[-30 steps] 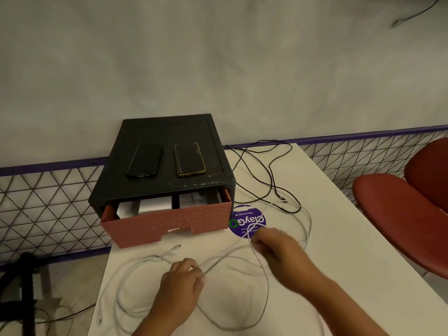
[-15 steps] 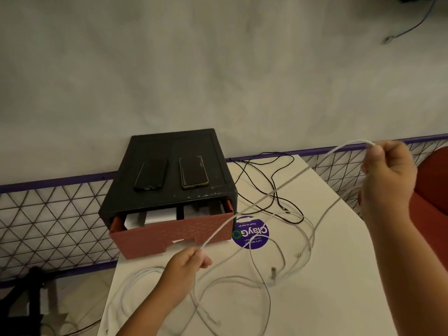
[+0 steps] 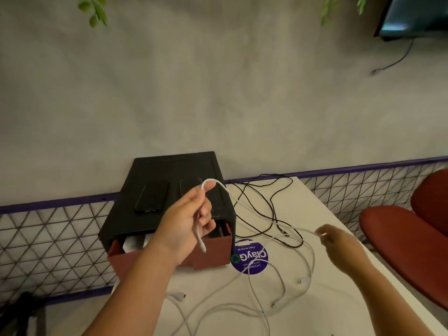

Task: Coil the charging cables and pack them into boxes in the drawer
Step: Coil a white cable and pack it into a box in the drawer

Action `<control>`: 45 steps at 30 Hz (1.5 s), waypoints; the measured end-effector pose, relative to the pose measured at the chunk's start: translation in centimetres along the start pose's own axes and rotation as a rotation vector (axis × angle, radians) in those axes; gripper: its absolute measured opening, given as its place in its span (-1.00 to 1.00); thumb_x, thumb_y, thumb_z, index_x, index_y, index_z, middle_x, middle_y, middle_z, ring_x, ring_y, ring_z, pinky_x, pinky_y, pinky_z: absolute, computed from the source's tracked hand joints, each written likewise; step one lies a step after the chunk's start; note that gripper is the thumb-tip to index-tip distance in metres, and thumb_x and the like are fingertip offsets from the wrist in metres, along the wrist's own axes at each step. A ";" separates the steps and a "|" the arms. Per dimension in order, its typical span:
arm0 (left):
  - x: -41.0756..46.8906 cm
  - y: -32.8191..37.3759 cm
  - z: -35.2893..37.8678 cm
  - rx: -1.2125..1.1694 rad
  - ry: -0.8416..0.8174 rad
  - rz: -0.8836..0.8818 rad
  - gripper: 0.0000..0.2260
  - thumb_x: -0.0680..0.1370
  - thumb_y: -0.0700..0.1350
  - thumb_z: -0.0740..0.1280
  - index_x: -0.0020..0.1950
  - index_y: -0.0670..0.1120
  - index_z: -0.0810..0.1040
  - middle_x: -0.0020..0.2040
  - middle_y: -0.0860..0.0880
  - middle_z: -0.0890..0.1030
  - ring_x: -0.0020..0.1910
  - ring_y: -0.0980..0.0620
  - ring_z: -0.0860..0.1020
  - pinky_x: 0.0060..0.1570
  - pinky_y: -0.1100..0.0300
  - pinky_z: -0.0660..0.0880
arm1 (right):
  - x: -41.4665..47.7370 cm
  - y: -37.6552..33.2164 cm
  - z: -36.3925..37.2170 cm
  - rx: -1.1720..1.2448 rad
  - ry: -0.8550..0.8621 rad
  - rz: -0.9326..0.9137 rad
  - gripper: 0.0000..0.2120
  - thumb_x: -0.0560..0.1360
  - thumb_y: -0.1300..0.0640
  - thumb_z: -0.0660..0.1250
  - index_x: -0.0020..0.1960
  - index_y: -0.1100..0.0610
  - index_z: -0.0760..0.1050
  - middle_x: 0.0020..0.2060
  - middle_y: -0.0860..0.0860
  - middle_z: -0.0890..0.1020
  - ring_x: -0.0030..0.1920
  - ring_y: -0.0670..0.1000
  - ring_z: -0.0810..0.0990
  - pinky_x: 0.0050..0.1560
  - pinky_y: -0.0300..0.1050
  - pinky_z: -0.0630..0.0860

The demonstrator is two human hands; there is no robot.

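My left hand [image 3: 188,220] is raised in front of the drawer unit and grips a white charging cable [image 3: 219,184], looped over its fingers with the plug end hanging below the palm. The cable runs right to my right hand [image 3: 339,246], which pinches it just above the table; that hand is blurred. More white cables [image 3: 278,301] lie tangled on the white table [image 3: 351,299]. A black cable [image 3: 271,202] sprawls behind them. The red drawer [image 3: 211,255] of the black unit [image 3: 174,166] stands partly pulled out, with white boxes [image 3: 133,243] inside.
Two dark phones [image 3: 151,198] lie on top of the unit, one mostly hidden by my left hand. A round purple sticker [image 3: 249,258] is on the table. A red chair [image 3: 407,241] stands to the right. A wire-mesh fence [image 3: 48,241] runs behind the table.
My left hand has lifted from the table to in front of the unit with a cable loop. My right hand dropped from high at the right to near the table. The camera tilted up.
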State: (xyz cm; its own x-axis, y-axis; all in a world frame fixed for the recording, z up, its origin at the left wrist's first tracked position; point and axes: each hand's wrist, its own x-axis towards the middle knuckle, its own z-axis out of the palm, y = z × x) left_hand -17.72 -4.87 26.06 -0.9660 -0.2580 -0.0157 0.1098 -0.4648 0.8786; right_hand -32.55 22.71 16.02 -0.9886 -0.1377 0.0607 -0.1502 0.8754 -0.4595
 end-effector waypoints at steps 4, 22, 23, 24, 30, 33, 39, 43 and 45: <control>0.1 0.6 2.4 0.434 -0.078 0.069 -0.77 0.62 -0.17 0.13 0.10 0.05 0.54 -0.46 0.10 0.38 -0.48 0.18 0.28 -0.25 0.25 0.38 | -0.7 -1.2 1.5 -0.132 -0.292 -0.113 -0.72 0.53 0.10 0.25 0.23 -0.05 0.46 0.15 -0.01 0.58 0.15 0.01 0.52 0.13 -0.16 0.42; 1.3 5.6 7.0 -0.205 -0.343 0.195 -0.73 0.47 -0.06 0.20 0.06 -0.04 0.62 -0.48 0.06 0.37 -0.49 0.15 0.35 -0.32 0.26 0.46 | -5.6 -16.6 -2.0 0.697 -0.142 -0.480 -0.67 0.60 0.25 0.09 0.13 -0.16 0.41 -0.32 -0.07 0.48 -0.35 -0.11 0.47 -0.26 -0.13 0.45; 1.5 5.8 6.9 -0.225 -0.323 0.215 -0.73 0.46 -0.07 0.20 0.08 -0.02 0.61 -0.46 0.07 0.40 -0.46 0.16 0.38 -0.25 0.23 0.46 | -6.1 -16.8 -1.7 0.579 -0.154 -0.517 -0.67 0.59 0.24 0.08 0.18 -0.13 0.43 -0.28 -0.04 0.53 -0.29 -0.07 0.49 -0.23 -0.10 0.44; 1.7 5.9 6.8 -0.220 -0.300 0.229 -0.73 0.46 -0.08 0.21 0.09 0.00 0.60 -0.45 0.07 0.42 -0.44 0.16 0.40 -0.18 0.20 0.45 | -6.6 -17.0 -1.4 0.463 -0.166 -0.560 -0.66 0.59 0.22 0.07 0.25 -0.11 0.40 -0.20 0.01 0.59 -0.21 -0.02 0.54 -0.17 -0.09 0.46; 2.4 4.5 5.6 0.441 -0.128 0.415 -0.75 0.59 -0.17 0.14 0.07 0.10 0.55 -0.39 0.10 0.51 -0.22 0.16 0.52 0.19 0.19 0.44 | -8.4 -17.6 -4.5 0.110 -0.089 -0.671 -0.79 0.59 0.06 0.10 0.15 0.02 0.43 -0.07 0.04 0.61 -0.06 0.08 0.56 -0.08 -0.05 0.50; 2.4 3.5 5.1 0.707 -0.141 0.414 -0.74 0.61 -0.21 0.14 -0.09 -0.01 0.60 -0.20 0.21 0.64 0.04 0.17 0.55 0.20 0.23 0.47 | -8.4 -17.4 -7.2 0.103 0.078 -0.783 -0.84 0.57 0.04 0.14 -0.10 0.02 0.47 -0.25 -0.05 0.54 -0.24 0.00 0.48 -0.22 -0.11 0.41; 0.8 2.6 5.6 0.595 -0.327 0.232 -0.78 0.59 -0.18 0.17 0.00 -0.01 0.61 -0.41 -0.06 0.52 -0.45 0.07 0.50 -0.17 0.20 0.53 | -6.5 -16.5 -10.2 0.414 0.361 -0.802 -0.87 0.36 0.01 0.37 -0.09 -0.11 0.55 -0.36 -0.10 0.58 -0.29 -0.08 0.52 -0.34 -0.28 0.42; -0.6 3.3 6.6 0.157 -0.395 0.086 -0.75 0.49 -0.13 0.21 -0.24 -0.15 0.65 -0.57 0.02 0.26 -0.64 0.15 0.19 -0.49 0.25 0.40 | -5.9 -16.6 -10.4 0.689 0.242 -0.710 -0.83 0.38 -0.02 0.34 -0.03 -0.14 0.57 -0.28 -0.14 0.56 -0.19 -0.13 0.54 -0.23 -0.39 0.40; -1.1 3.5 7.1 0.007 -0.365 0.012 -0.69 0.48 -0.03 0.22 -0.33 -0.18 0.61 -0.57 0.03 0.16 -0.66 0.16 0.15 -0.57 0.27 0.34 | -6.2 -16.9 -9.9 0.696 0.144 -0.704 -0.82 0.44 -0.07 0.23 -0.10 -0.13 0.60 -0.26 -0.13 0.57 -0.17 -0.15 0.54 -0.18 -0.39 0.41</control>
State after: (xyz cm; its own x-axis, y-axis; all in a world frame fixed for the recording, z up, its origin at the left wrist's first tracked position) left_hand -17.98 -0.17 32.56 -0.9847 0.0564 0.1650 0.1214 -0.4572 0.8810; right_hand -23.99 13.36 32.24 -0.6755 -0.4228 0.6041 -0.7082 0.1438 -0.6913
